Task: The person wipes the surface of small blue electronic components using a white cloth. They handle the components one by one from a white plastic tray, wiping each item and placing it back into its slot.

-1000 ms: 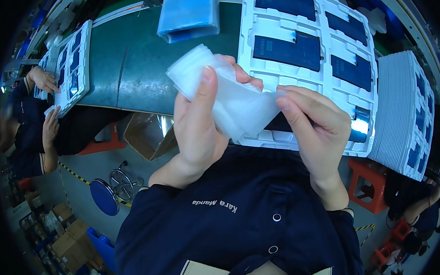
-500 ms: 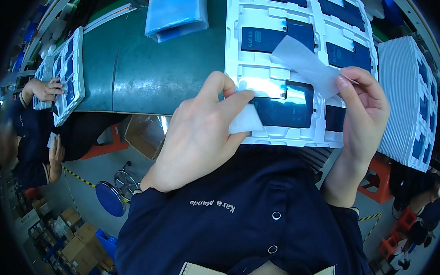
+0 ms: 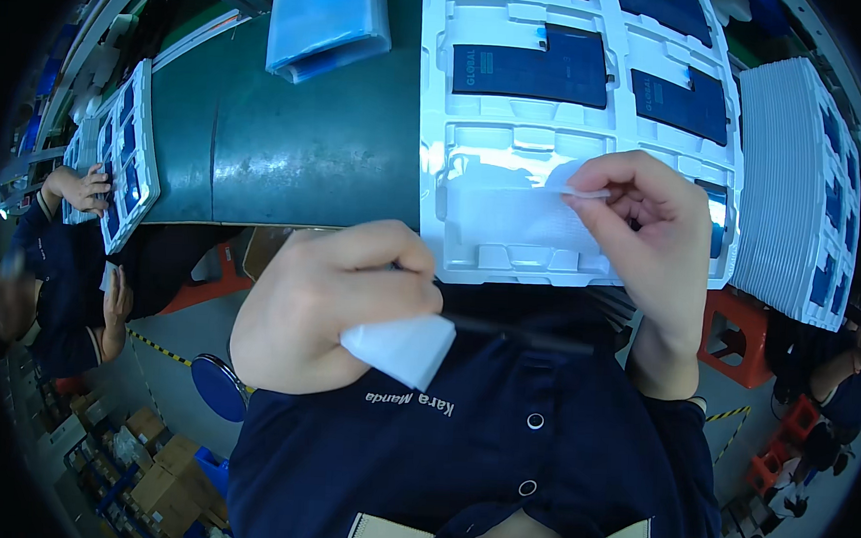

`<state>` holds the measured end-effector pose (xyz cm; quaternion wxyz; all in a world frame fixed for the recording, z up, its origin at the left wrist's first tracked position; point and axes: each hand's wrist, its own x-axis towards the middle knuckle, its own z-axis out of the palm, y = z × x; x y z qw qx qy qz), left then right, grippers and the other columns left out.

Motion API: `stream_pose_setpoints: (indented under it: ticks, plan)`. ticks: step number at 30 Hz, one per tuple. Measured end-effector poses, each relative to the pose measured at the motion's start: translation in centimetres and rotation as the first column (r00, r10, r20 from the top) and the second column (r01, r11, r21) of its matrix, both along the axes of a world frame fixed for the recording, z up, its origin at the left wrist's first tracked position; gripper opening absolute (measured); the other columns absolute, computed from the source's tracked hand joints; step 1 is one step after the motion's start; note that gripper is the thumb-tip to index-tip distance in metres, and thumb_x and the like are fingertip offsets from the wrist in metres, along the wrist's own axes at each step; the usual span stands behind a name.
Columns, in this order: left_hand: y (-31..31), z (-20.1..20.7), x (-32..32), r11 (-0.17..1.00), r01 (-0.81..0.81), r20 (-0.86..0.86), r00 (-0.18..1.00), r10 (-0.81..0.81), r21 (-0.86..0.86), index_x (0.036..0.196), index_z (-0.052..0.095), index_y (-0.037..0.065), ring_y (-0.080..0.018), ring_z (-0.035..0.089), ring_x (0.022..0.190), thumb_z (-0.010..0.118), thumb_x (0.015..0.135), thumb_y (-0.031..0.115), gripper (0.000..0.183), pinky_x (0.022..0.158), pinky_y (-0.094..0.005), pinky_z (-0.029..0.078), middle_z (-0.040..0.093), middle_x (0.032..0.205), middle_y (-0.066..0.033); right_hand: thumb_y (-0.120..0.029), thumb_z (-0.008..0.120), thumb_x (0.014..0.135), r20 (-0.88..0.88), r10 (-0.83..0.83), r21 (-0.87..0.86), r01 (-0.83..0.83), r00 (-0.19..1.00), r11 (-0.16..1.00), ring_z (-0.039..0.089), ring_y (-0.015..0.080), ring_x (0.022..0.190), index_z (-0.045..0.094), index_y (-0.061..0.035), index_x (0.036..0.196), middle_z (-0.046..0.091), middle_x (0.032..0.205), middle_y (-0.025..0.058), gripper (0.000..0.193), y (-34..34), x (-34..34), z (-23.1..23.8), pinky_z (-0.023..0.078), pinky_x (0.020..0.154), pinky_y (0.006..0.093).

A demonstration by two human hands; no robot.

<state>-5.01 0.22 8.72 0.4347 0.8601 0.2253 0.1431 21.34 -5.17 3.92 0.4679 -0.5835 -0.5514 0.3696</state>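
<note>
In the head view, the dark strip (image 3: 534, 339) lay just off the bench (image 3: 291, 135), on the person's side of its near edge, with its long axis running left to right and dipping slightly toward the right end. The left hand (image 3: 336, 303) was at the strip's left end, much nearer to it than the right; its fingers were curled around a folded white wad (image 3: 397, 350) and seemed to grip the strip as well, though blur hid the contact. The right hand (image 3: 646, 236) pinched a thin sheet (image 3: 588, 193) between thumb and forefinger, above the tray (image 3: 429, 201) on the bench's near edge. From there the strip lay toward the person and to the left. How far the sheet spread over the white tray could not be told. Dark packs (image 3: 528, 74) sat in the tray farther from the near edge.
</note>
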Motion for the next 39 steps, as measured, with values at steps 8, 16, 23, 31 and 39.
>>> stream_pose_setpoints:
  ticks: [8,16,23,31,39]
  plan:
    - [-0.1,-1.3,2.0,0.997,0.021,-0.083,0.996,-0.027,-0.068,0.080,0.065,0.000,-0.0321,0.068,0.079,0.067,0.069,0.000,0.011,0.066,-0.0316,0.052,0.061,0.121,-0.0219,0.008,0.069,0.072,0.331,0.092,0.048,-0.115,0.939,0.992,0.054,0.0062,0.060,0.065,0.0010,0.088,0.066,0.083,0.0048,0.018,0.1,-0.5,0.5,0.042,0.054,0.0196]
    - [0.8,-2.3,1.9,0.972,-0.077,0.061,0.994,0.092,-0.220,0.085,0.067,0.001,-0.0302,0.066,0.085,0.068,0.070,0.001,0.015,0.072,-0.0344,0.052,0.065,0.103,-0.0155,0.000,0.075,0.071,0.539,-0.097,0.270,-0.063,0.837,0.961,0.049,0.0065,0.066,0.067,-0.0036,0.099,0.065,0.092,0.0037,0.030,0.5,0.2,0.3,0.037,0.051,0.0206]
    - [0.9,-2.6,4.3,0.921,-0.276,0.091,0.946,0.311,-0.273,0.085,0.065,-0.003,-0.0148,0.055,0.082,0.073,0.072,0.002,0.016,0.068,-0.0268,0.041,0.059,0.099,-0.0103,-0.010,0.067,0.086,0.190,-0.227,0.223,0.183,0.955,0.957,0.046,0.0055,0.062,0.068,-0.0013,0.099,0.066,0.089,0.0040,0.015,0.1,2.6,-0.8,0.033,0.049,0.0189]
    - [-0.1,-2.7,5.3,0.916,-0.397,-0.004,0.917,0.398,0.060,0.091,0.071,0.001,-0.0193,0.060,0.076,0.074,0.062,-0.004,0.029,0.063,-0.0277,0.045,0.057,0.102,-0.0113,-0.011,0.071,0.083,0.228,-0.127,0.197,0.082,0.965,0.977,0.048,0.0078,0.063,0.067,0.0002,0.099,0.063,0.089,0.0056,0.019,0.4,2.0,-0.2,0.036,0.054,0.0209]
    - [1.9,-3.4,4.9,0.938,-0.261,-0.008,0.963,0.270,0.229,0.097,0.071,0.002,-0.0189,0.063,0.068,0.067,0.062,-0.010,0.037,0.061,-0.0285,0.048,0.057,0.106,-0.0106,-0.012,0.077,0.072,0.663,0.082,0.132,-0.223,0.744,0.966,0.049,0.0230,0.094,0.064,-0.0032,0.105,0.053,0.127,0.0115,0.036,1.2,2.2,1.3,0.041,0.078,0.0312]
